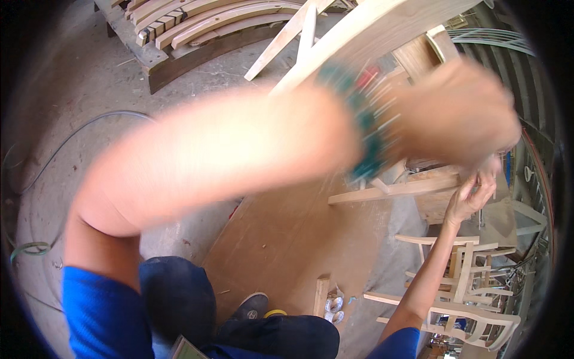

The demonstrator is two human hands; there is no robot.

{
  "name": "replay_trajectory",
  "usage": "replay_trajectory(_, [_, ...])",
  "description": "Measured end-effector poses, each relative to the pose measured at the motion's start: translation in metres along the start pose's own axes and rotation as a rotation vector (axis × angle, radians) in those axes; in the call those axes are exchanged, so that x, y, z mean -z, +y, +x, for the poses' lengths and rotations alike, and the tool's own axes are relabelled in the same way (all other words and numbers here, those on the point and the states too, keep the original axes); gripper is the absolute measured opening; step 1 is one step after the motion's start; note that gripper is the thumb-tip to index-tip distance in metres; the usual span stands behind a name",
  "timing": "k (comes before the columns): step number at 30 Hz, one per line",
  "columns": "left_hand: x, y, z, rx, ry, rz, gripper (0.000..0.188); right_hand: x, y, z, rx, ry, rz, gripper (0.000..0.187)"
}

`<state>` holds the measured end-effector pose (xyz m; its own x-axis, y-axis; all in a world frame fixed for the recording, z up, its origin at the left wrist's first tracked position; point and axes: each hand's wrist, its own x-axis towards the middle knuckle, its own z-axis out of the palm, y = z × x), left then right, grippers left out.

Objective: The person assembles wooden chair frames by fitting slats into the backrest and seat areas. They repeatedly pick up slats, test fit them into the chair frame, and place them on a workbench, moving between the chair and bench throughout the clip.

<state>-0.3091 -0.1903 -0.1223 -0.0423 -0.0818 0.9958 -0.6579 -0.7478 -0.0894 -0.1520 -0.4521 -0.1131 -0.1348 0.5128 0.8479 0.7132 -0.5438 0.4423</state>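
Left grip [460, 113], motion-blurred, its forearm stretched across the view, a teal band [368, 143] at the wrist; its opening and contents cannot be told. Right grip [472, 194], just below, raised with bent fingers, its hold likewise indiscernible. Above and left of the left grip, a smooth, pale wooden frame [371, 30]; below the right grip, curved-railed chair frames [463, 275].

This is looking like a woodworking workshop: curved wooden pieces [197, 30] are lying stacked at the upper left, wooden chair frames [465, 269] are crowding the lower right, and a hose [119, 112] is snaking over the concrete floor [101, 84] at the left.
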Motion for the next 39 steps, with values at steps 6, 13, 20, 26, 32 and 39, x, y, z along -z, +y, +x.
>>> replay_trajectory(6, [-0.033,0.032,-0.086,1.211,0.231,-0.701,0.057,0.002,-0.009,0.011,0.127,-0.106,-0.037,0.027])
replay_trajectory(13, [-0.034,-0.011,-0.044,0.991,0.695,-1.399,0.045,0.016,-0.009,0.015,0.211,-0.213,-0.156,0.033])
replay_trajectory(20, [-0.033,-0.015,-0.044,1.036,0.726,-1.356,0.025,0.017,-0.012,0.019,0.191,-0.207,-0.142,0.034])
replay_trajectory(26, [-0.033,-0.014,-0.044,1.028,0.603,-1.369,0.031,0.019,-0.009,0.018,0.171,-0.203,-0.121,0.032])
replay_trajectory(32, [-0.032,-0.015,-0.045,1.042,0.634,-1.372,0.023,0.019,-0.012,0.017,0.185,-0.212,-0.103,0.027])
replay_trajectory(39, [-0.031,-0.018,-0.047,1.055,0.575,-1.314,0.033,0.02,-0.016,0.019,0.16,-0.232,-0.107,0.025])
